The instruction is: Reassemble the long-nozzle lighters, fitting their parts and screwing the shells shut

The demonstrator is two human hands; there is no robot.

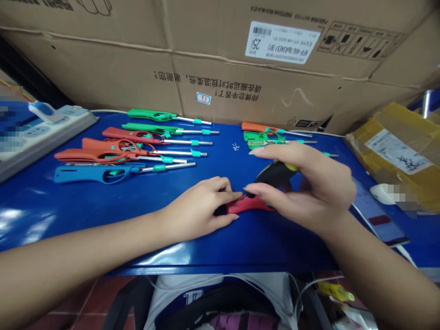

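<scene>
My left hand is closed on the end of a red gas lighter lying on the blue table. Above that lighter, my right hand grips a screwdriver with a black and yellow handle. The handle is tilted, its lower end close to the lighter and to my left fingertips. My right thumb and index finger stand apart along the handle; the other fingers are mostly hidden. The far part of the red lighter is covered by my right hand.
Several lighters lie at the left, among them a blue one and a green one. More lie behind my right hand, including an orange one. Around them are a cardboard box, power strip, phone and taped parcel.
</scene>
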